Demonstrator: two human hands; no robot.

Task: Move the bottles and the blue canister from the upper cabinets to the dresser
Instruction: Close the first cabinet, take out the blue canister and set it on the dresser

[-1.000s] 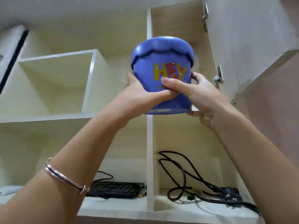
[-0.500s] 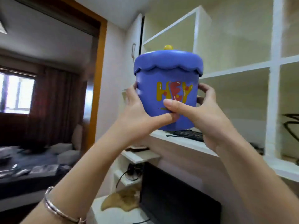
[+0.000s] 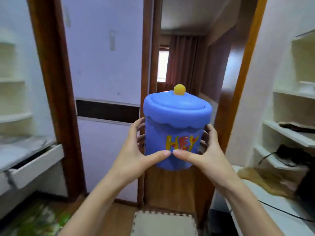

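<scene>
I hold the blue canister (image 3: pixel 172 130) upright in front of me at chest height, in mid-air. It has a wavy blue lid with a yellow knob and "HEY" in yellow and red on its side. My left hand (image 3: pixel 136 150) grips its left side and my right hand (image 3: pixel 202 154) its right side, thumbs meeting on the front. The open white shelves (image 3: pixel 288 128) are at the far right. A white dresser (image 3: pixel 32 160) with a drawer pulled out stands at the left. No bottles are visible.
Ahead is a dark wooden door frame (image 3: pixel 56 99) with a white sliding door (image 3: pixel 105 82), and a passage to a curtained room. A foam floor mat (image 3: pixel 163 222) lies below. A white desk (image 3: pixel 272 201) with cables sits at the lower right.
The view has swung left, from the cabinet shelves to the doorway. The canister, still in both hands, has come down lower and away from the shelves.
</scene>
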